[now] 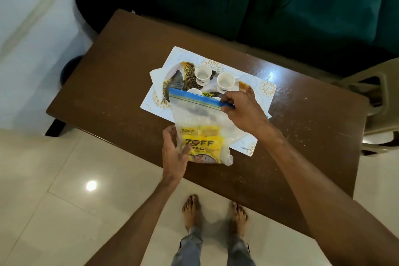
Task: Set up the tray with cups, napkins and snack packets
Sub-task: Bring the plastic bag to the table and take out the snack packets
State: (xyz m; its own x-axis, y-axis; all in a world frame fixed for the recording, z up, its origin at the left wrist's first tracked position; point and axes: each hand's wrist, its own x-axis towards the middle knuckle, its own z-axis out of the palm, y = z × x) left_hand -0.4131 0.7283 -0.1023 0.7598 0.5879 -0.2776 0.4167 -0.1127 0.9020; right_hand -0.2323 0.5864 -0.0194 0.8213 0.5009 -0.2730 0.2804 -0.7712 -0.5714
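Note:
A clear zip bag with a blue seal strip is held upright over the table. Inside it lie yellow ZOFF snack packets. My left hand grips the bag's lower left side. My right hand pinches the blue slider at the seal's right end. Behind the bag an oval tray with a black and gold pattern carries white cups; more cups are partly hidden by the bag. A white napkin pokes out at the tray's left.
The tray sits on a white placemat with gold motifs on a brown wooden table. A dark green sofa runs behind the table. A beige plastic chair stands at the right. My bare feet are on the tiled floor.

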